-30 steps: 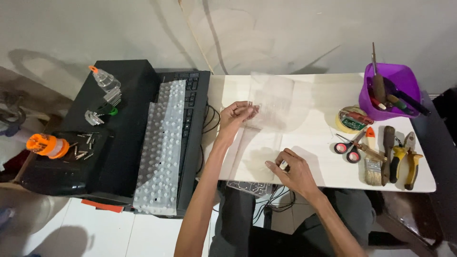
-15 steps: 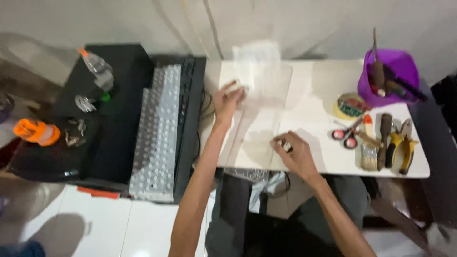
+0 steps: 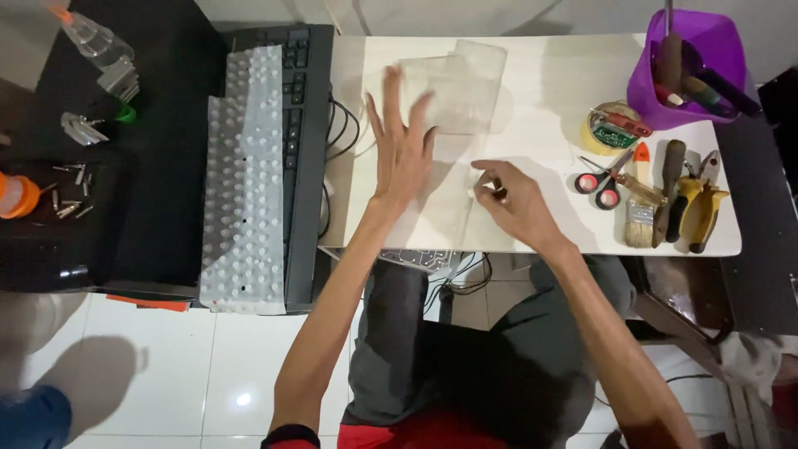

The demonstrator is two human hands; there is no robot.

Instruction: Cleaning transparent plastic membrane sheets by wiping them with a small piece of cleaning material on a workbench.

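Note:
A clear, cloudy plastic sheet [image 3: 465, 79] lies on the white table [image 3: 549, 91], running from its far edge toward me. My left hand [image 3: 399, 158] lies flat on the sheet with its fingers spread, holding nothing. My right hand [image 3: 519, 204] rests at the sheet's right edge, just right of the left hand. Its fingertips pinch a small dark tool [image 3: 496, 185], most of which is hidden.
A black keyboard [image 3: 303, 125] under a white dimpled membrane [image 3: 245, 183] sits to the left. On the right are a purple cup of tools [image 3: 698, 75], a tape roll [image 3: 611, 129], scissors [image 3: 600, 179], a brush [image 3: 638, 220] and yellow-handled pliers [image 3: 702, 212]. Loose screws [image 3: 66, 199] lie far left.
My left hand has flattened and spread its fingers on the sheet. My right hand has moved up from the table's near edge toward the sheet. The view has shifted closer.

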